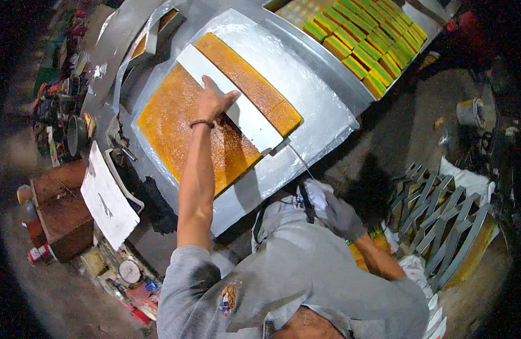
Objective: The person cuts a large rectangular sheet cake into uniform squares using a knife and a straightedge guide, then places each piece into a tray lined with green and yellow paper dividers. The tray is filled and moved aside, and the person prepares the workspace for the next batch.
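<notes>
A large sheet of golden-brown cake (163, 116) lies on a board wrapped in clear plastic (319, 80). Across it runs a long white flat strip (256, 120), used side up. My left hand (214, 99) presses on this strip with thumb and fingers spread; a dark bracelet circles the wrist. Beyond the strip's far edge shows a narrow band of cake (248, 76) with a faint cross line near its right end. My right hand (343, 216), in a grey glove, grips a long thin knife (300, 159). Its tip reaches the strip's near right end; the handle is mostly hidden.
Several rows of green-and-yellow cake slices (366, 42) fill a tray at the back right. Folding metal lattice (442, 224) stands on the right. At left are a white panel (106, 195), a brown box (65, 207) and a round dial scale (129, 271).
</notes>
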{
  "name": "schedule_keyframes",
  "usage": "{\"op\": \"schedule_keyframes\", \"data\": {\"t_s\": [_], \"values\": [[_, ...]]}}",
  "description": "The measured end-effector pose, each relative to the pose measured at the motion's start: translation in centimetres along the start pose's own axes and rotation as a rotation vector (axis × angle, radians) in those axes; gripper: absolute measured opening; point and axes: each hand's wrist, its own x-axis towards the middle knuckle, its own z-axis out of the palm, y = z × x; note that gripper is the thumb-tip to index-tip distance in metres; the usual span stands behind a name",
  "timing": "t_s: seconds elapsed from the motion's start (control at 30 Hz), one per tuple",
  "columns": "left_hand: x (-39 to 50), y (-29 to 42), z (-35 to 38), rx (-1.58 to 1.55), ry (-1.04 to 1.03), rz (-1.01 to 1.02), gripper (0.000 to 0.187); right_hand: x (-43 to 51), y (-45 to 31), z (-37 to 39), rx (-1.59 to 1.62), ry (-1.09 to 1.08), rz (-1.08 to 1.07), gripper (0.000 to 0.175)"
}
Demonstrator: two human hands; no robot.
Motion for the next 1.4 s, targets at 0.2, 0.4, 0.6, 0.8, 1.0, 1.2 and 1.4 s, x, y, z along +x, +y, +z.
{"op": "schedule_keyframes", "data": {"t_s": [0.2, 0.4, 0.6, 0.8, 1.0, 1.2, 1.4], "values": [[-2.2, 3.6, -0.5, -0.150, -0.024, -0.239, 0.132, -4.2, -1.5, -1.2, 0.056, 0.280, -0.046, 0.050], [-13.2, -5.2, -5.0, -0.514, 0.229, -0.009, 0.100, 0.7, -5.4, -0.1, 0.182, 0.364, -0.043, 0.051], [-29.6, -14.8, -2.9, -0.271, 0.406, -0.264, 0.085, 8.4, -15.7, 6.6, 0.350, -0.043, -0.127, 0.054], [-35.0, -22.7, -1.6, -0.070, 0.490, -0.470, 0.080, 15.8, -25.8, 19.7, 0.311, -0.321, -0.198, 0.057], [-36.3, -33.5, 0.6, 0.195, 0.485, -0.584, 0.076, 20.2, -33.8, 28.3, 0.099, -0.404, -0.445, 0.062], [-35.9, -35.4, -0.8, 0.105, 0.627, -0.600, 0.050, 19.4, -29.5, 23.4, 0.100, -0.351, -0.639, 0.066], [-34.9, -21.0, 0.9, -0.313, 0.736, -0.264, 0.049, 17.6, -10.3, 6.5, 0.071, 0.054, -0.307, 0.044]]}}
